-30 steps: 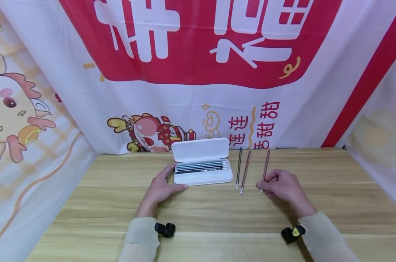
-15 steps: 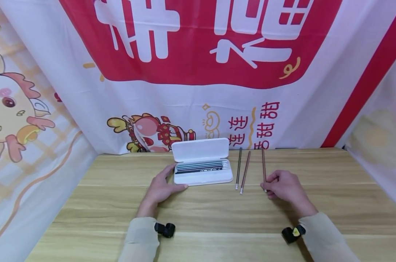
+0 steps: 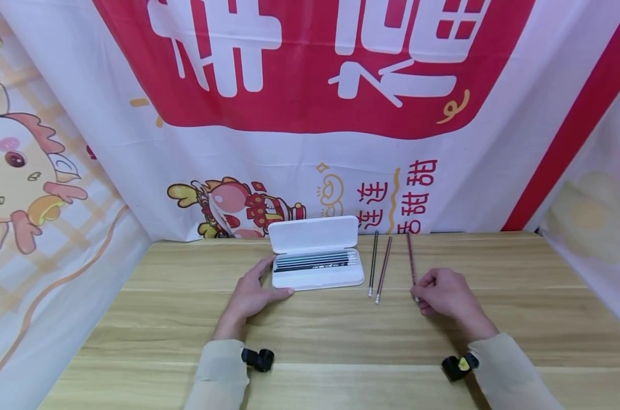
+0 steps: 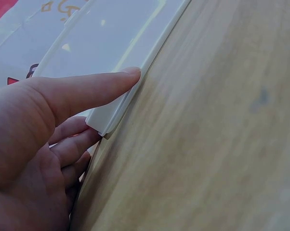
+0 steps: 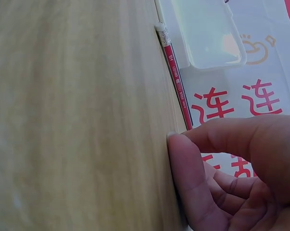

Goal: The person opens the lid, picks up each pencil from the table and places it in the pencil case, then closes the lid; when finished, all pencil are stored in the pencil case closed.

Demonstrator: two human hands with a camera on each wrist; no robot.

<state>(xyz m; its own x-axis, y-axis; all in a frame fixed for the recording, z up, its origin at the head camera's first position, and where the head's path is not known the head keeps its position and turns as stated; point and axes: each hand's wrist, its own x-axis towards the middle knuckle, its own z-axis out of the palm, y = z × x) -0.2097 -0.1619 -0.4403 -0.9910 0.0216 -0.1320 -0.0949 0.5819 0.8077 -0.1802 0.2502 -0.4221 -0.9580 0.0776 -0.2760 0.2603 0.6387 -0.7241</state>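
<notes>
The left hand (image 3: 251, 296) rests on the tabletop (image 3: 310, 341) against the left front corner of the white case (image 3: 317, 276), thumb along the front edge and fingers at the left end. In the left wrist view the thumb (image 4: 94, 89) lies straight with its tip touching the case (image 4: 111, 53) rim; the grip is loose and bracing, not closed round anything.

The case lies near the middle of the tabletop's far edge, its lid (image 3: 314, 233) standing open toward the backdrop (image 3: 310, 114). A row of pencils (image 3: 315, 261) fills the tray, lying lengthwise.

The right hand (image 3: 443, 293) sits right of the case with its fingers curled, pinching the near end of a red pencil (image 3: 410, 256). That pencil runs from the grip toward the far edge, leaning slightly left. In the right wrist view the thumb (image 5: 186, 173) presses down at the tabletop (image 5: 77, 115), though the pinched pencil itself is hidden there.

Between the case and the held pencil two loose pencils lie on the tabletop, close together and pointing to the far edge: a dark one (image 3: 374, 263) just beside the case and a red one (image 3: 384, 267) to its right, eraser ends toward the person. The right wrist view shows a red pencil (image 5: 174, 77) with its eraser end beside the case (image 5: 203, 33).
</notes>
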